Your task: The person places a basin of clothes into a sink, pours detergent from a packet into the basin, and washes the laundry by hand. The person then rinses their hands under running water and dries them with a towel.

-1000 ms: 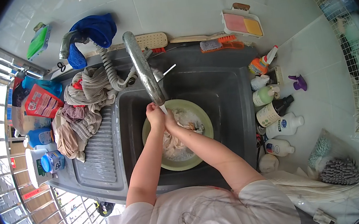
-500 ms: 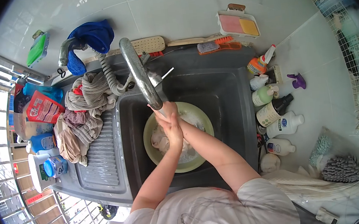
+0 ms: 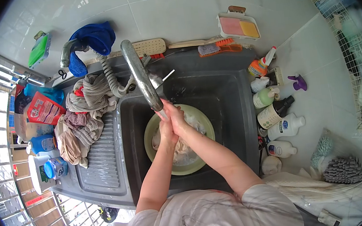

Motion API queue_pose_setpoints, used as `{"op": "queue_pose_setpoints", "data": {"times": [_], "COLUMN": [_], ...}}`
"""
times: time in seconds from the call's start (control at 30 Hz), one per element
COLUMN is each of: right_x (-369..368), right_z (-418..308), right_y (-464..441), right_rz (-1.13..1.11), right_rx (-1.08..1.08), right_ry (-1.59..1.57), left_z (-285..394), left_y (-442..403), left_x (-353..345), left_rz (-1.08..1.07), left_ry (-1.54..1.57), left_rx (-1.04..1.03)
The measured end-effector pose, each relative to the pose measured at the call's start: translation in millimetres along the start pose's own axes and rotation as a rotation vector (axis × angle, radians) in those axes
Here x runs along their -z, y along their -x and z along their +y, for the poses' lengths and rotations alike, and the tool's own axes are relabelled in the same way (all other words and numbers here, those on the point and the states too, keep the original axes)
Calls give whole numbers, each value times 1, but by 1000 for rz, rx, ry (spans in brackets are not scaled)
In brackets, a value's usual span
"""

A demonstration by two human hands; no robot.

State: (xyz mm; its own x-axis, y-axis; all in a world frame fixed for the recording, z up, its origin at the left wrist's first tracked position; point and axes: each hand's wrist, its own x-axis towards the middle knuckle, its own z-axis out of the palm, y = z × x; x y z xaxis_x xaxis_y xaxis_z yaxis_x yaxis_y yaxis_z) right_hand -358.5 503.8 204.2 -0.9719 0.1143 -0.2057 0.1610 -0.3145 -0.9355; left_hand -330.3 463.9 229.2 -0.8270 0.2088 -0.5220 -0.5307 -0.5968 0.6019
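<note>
Both hands meet under the chrome faucet (image 3: 137, 71), above a pale green basin (image 3: 211, 137). My right hand (image 3: 176, 119) rests against the left with its fingers stretched towards the spout, and I see nothing held in it. My left hand (image 3: 167, 130) lies palm-in against the right; its fingers are mostly covered by the spout, the water and the other hand. Below them, pale wet cloth (image 3: 180, 148) lies in foamy water inside the basin. Water runs from the spout onto the hands.
The basin stands in a dark grey sink (image 3: 234, 107). Crumpled clothes (image 3: 92, 94) lie on the ribbed drainboard (image 3: 101, 173) at left. Several bottles (image 3: 283, 126) line the right edge. Brushes (image 3: 220, 48) lie along the back ledge. A blue cloth (image 3: 99, 38) hangs at back left.
My left hand has slid off the right wrist and now sits lower, palm to palm with the right. The right hand has turned under the spout.
</note>
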Motion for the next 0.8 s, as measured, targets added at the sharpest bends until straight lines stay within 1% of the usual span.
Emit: {"op": "queue_pose_setpoints", "data": {"times": [0.03, 0.1, 0.13, 0.17, 0.2, 0.23, 0.27, 0.3, 0.33, 0.37, 0.4, 0.43, 0.47, 0.5, 0.53, 0.57, 0.6, 0.63, 0.67, 0.7, 0.73, 0.77, 0.8], "right_x": [-1, -4, -9, -12, -11, -3, 10, 14, 15, 13, 10, 7, 2, 0, 4, 1, -2, -6, -7, -11, -17, -22, -21], "right_z": [-6, -16, -18, -22, -26, -19, 1, 7, 15, 17, 12, 6, -17, -31, -32, -35, -38, -38, -35, -31, -27, -25, -28], "right_y": [0, 8, 15, 21, 21, 14, 2, -4, -1, 10, 21, 33, 50, 61, 66, 71, 79, 87, 94, 95, 94, 93, 76], "right_rz": [17, 50, 68, 87, 106, 110, 168, 222, 225, 138, 49, 49, -110, -259, -319, -318, -324, -329, -380, -374, -232, -90, 23], "right_rx": [27, 87, 117, 145, 174, 178, 665, 1158, 1156, 908, 659, 658, 534, 409, 438, 440, 445, 447, 402, 397, 225, 55, 197], "right_ry": [72, 218, 291, 363, 434, 432, 725, 1005, 1004, 1108, 1196, 1199, 948, 693, 669, 669, 521, 371, 338, 335, 250, 164, 87], "left_z": [-6, -9, -7, -8, -9, -11, -16, -17, -18, -20, -21, -18, -18, -26, -56, -37, 6, 23, 34, 38, 26, 13, 2], "left_y": [-5, -9, -11, -13, -17, -23, -27, -30, -32, -35, -42, -52, -66, -100, -106, -171, -94, -71, -60, -56, -64, -72, -78], "left_x": [3, -1, -11, -8, 1, 7, 9, 11, 13, 18, 25, 34, 49, 100, 153, 184, 88, 55, 34, 26, 37, 45, 49], "left_rz": [-3, 68, 93, 89, 51, 14, -31, -32, -85, -136, -135, -3, 130, 128, 39, -48, 118, 121, 255, 389, 314, 315, 153], "left_ry": [0, 96, 81, 79, 100, 119, 72, 68, 223, 379, 379, 573, 766, 770, 728, 683, 445, 441, 518, 594, 571, 570, 688], "left_rx": [2, 131, 68, 71, 175, 278, 254, 254, 283, 311, 311, 288, 263, 266, 221, 175, 35, 36, -39, -113, -171, -167, -121]}}
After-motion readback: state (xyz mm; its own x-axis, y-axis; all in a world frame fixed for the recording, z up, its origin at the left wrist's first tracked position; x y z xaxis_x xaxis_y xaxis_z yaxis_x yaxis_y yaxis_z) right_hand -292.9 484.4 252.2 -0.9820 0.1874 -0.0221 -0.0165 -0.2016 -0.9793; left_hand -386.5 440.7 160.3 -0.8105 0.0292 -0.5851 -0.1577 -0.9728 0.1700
